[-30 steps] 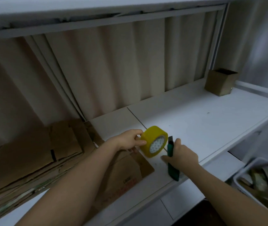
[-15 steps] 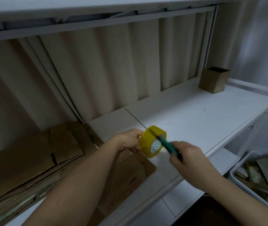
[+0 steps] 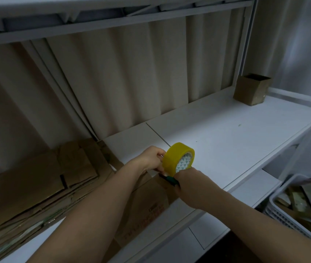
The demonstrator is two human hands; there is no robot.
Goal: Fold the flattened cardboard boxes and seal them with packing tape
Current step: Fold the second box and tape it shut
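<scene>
tape roll (image 3: 178,159) stands on edge — left hand (image 3: 151,160) grips it, right hand (image 3: 187,182) clamped on green cutter (image 3: 170,180) beneath.

so there's a white shelf (image 3: 236,133) running across the frame, made of panels with a seam between two of them; a second white ledge (image 3: 253,188) sits lower at its front edge; behind it hangs a beige pleated curtain (image 3: 122,78), going all the way along the back; overhead is a white metal frame (image 3: 113,21) with a crossbar and some diagonal braces; bottom right there's a white slotted plastic basket (image 3: 283,205) stuffed with flat packets and card bits, can't read any of them; pale wall (image 3: 298,44) on the right, pretty dim overall
</scene>
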